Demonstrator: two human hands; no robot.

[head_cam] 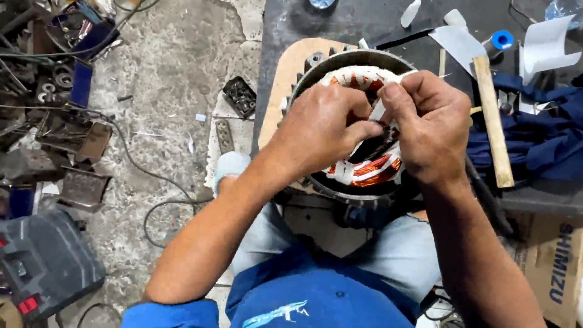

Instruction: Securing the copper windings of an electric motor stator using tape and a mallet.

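A round metal motor stator (340, 64) with copper windings (371, 169) and white insulation paper rests on a dark bench in front of me. My left hand (322, 130) is over its centre, fingers pinched against the windings. Beside it, my right hand (428, 124) pinches a strip of white insulation tape (398, 78) that runs along the top of the coil. Both hands touch each other above the stator's bore, hiding most of it.
A wooden-handled tool (493, 121), blue cloth (534, 136), white paper sheets (546, 48) and a blue-capped tube (501, 41) lie on the bench to the right. A cardboard box (555, 261) stands lower right. Metal scrap, cables and a dark case (45, 255) cover the concrete floor at left.
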